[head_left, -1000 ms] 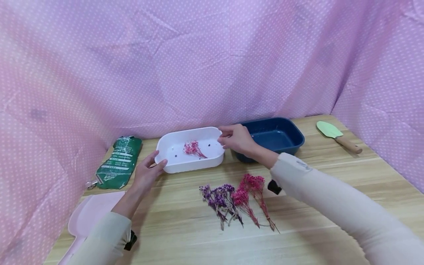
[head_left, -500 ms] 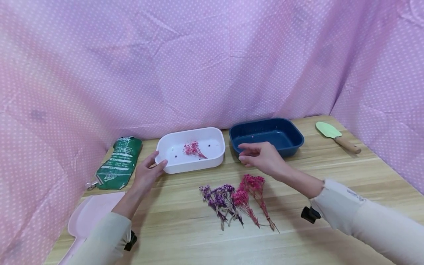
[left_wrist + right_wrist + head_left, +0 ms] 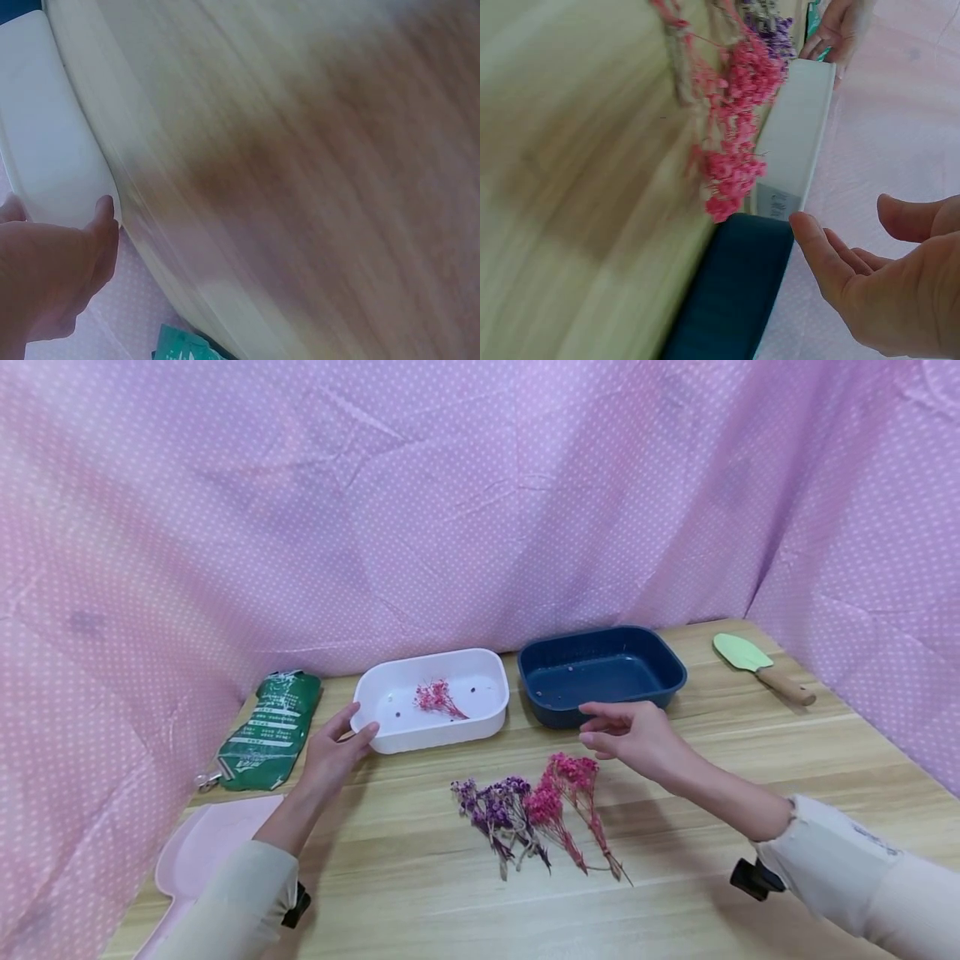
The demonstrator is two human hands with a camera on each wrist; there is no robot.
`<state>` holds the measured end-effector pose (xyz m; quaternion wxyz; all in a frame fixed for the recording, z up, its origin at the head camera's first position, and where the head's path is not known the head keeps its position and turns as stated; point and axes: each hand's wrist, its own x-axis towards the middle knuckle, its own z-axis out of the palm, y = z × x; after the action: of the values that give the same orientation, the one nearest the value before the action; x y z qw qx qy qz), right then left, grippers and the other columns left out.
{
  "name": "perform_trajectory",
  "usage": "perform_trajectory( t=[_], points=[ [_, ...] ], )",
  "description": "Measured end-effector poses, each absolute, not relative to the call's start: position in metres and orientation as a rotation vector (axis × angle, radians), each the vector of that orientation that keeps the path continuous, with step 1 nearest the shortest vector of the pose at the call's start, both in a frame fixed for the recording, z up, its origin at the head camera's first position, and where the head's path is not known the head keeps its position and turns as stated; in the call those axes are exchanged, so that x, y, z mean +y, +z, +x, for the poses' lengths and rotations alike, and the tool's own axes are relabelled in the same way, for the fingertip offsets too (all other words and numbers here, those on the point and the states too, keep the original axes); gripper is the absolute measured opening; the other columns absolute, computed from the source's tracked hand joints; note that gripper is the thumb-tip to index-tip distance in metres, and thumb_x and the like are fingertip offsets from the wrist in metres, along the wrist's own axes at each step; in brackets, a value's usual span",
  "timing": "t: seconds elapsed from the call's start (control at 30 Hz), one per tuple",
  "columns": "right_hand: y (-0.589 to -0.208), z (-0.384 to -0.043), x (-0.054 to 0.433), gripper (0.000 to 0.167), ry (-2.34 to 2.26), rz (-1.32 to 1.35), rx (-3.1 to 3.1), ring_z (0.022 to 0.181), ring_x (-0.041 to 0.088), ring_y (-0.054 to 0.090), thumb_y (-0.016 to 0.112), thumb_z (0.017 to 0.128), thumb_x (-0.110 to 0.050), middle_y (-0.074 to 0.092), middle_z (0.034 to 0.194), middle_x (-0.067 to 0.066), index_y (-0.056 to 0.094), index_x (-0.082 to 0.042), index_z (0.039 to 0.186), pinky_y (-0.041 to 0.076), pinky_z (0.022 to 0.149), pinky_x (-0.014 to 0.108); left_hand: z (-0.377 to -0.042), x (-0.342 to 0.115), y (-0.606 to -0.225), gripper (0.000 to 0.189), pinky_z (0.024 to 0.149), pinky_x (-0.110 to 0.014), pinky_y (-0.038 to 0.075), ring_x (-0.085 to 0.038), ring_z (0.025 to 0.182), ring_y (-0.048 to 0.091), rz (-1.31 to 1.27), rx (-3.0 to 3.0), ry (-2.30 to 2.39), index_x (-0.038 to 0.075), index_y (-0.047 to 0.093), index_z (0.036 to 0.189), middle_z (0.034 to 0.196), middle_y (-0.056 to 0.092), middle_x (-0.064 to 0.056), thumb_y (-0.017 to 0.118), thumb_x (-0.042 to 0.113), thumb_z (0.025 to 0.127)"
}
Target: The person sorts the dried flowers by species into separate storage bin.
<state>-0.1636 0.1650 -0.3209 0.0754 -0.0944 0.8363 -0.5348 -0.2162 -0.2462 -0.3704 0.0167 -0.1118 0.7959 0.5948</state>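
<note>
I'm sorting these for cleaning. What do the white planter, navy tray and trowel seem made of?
White planter: likely plastic, satin; smooth, moulded wall.
Navy tray: likely glossy plastic; floor highlights.
Trowel handle: apparently matte wood, brown.
Trowel blade: evenly pale green, perhaps painted metal or plastic.

A white oblong plastic tray (image 3: 442,737), with a pink dried sprig (image 3: 441,696) inside, is set left of a dark-blue rectangular plastic tray (image 3: 553,715). Before them, on the wood-grain tabletop (image 3: 420,893), purple dried flowers (image 3: 501,806) are laid left of pink dried flowers (image 3: 550,810).
</note>
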Motion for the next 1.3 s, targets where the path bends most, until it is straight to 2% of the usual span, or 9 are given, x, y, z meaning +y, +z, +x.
perform_trajectory(
  t=[0.23,0.47,0.7,1.0,1.07,1.17,1.27,1.3],
  points=[
    [-0.338,-0.151,0.179,0.046,-1.571,-0.203,2.499,0.095,0.027,0.067,0.066,0.091,-0.007,0.066,0.111,0.023,0.053,0.006,0.133,0.060,0.076,0.035,-0.217,-0.247,-0.371,0.071,0.098,-0.029,0.047,-0.027,0.127,0.045,-0.354,2.477,1.841,0.018,0.025,0.153,0.151,0.032,-0.016,0.063,0.026,0.094],
    [-0.352,-0.137,0.185,0.046,-1.472,-0.156,2.544,0.084,0.021,0.067,0.070,0.087,-0.007,0.070,0.099,0.016,0.056,0.007,0.129,0.061,0.068,0.032,-0.216,-0.247,-0.371,0.071,0.098,-0.029,0.047,-0.027,0.127,0.045,-0.357,2.488,1.819,0.018,0.025,0.154,0.151,0.031,-0.016,0.063,0.027,0.094],
    [-0.364,-0.133,0.182,0.047,-1.433,-0.059,2.487,0.071,0.022,0.067,0.070,0.088,-0.013,0.068,0.089,0.011,0.056,0.010,0.127,0.061,0.065,0.034,-0.214,-0.247,-0.371,0.072,0.098,-0.028,0.047,-0.027,0.127,0.045,-0.363,2.472,1.831,0.018,0.025,0.154,0.151,0.032,-0.017,0.064,0.028,0.094],
    [-0.375,-0.127,0.165,0.050,-1.406,-0.038,2.458,0.067,0.019,0.067,0.073,0.085,-0.012,0.066,0.083,0.008,0.056,0.013,0.126,0.059,0.059,0.030,-0.214,-0.247,-0.371,0.072,0.098,-0.029,0.047,-0.027,0.127,0.045,-0.358,2.484,1.832,0.019,0.026,0.153,0.151,0.033,-0.016,0.064,0.028,0.094],
    [-0.375,-0.127,0.161,0.053,-1.367,-0.050,2.488,0.064,0.017,0.065,0.075,0.084,-0.014,0.066,0.078,0.005,0.056,0.011,0.126,0.055,0.054,0.025,-0.214,-0.247,-0.371,0.071,0.098,-0.029,0.047,-0.028,0.127,0.045,-0.354,2.487,1.828,0.019,0.025,0.154,0.151,0.032,-0.016,0.063,0.028,0.094],
    [-0.375,-0.127,0.156,0.053,-1.296,-0.095,2.548,0.056,0.013,0.056,0.077,0.082,-0.015,0.062,0.070,0.002,0.058,0.009,0.125,0.041,0.043,0.021,-0.215,-0.247,-0.371,0.071,0.098,-0.030,0.047,-0.028,0.127,0.045,-0.348,2.491,1.827,0.019,0.025,0.154,0.151,0.032,-0.017,0.063,0.028,0.094],
    [-0.375,-0.127,0.153,0.049,-1.213,-0.177,2.619,0.051,0.011,0.043,0.077,0.081,-0.015,0.056,0.063,-0.001,0.062,0.007,0.122,0.028,0.040,0.019,-0.215,-0.247,-0.371,0.071,0.098,-0.030,0.047,-0.028,0.127,0.045,-0.346,2.491,1.832,0.019,0.026,0.153,0.150,0.033,-0.017,0.063,0.027,0.094],
    [-0.375,-0.127,0.152,0.042,-1.182,-0.213,2.641,0.051,0.011,0.041,0.077,0.081,-0.014,0.054,0.061,-0.001,0.066,0.005,0.117,0.027,0.040,0.019,-0.215,-0.247,-0.371,0.071,0.099,-0.030,0.047,-0.028,0.127,0.045,-0.344,2.494,1.830,0.019,0.025,0.154,0.150,0.033,-0.017,0.064,0.028,0.094]
  ],
)
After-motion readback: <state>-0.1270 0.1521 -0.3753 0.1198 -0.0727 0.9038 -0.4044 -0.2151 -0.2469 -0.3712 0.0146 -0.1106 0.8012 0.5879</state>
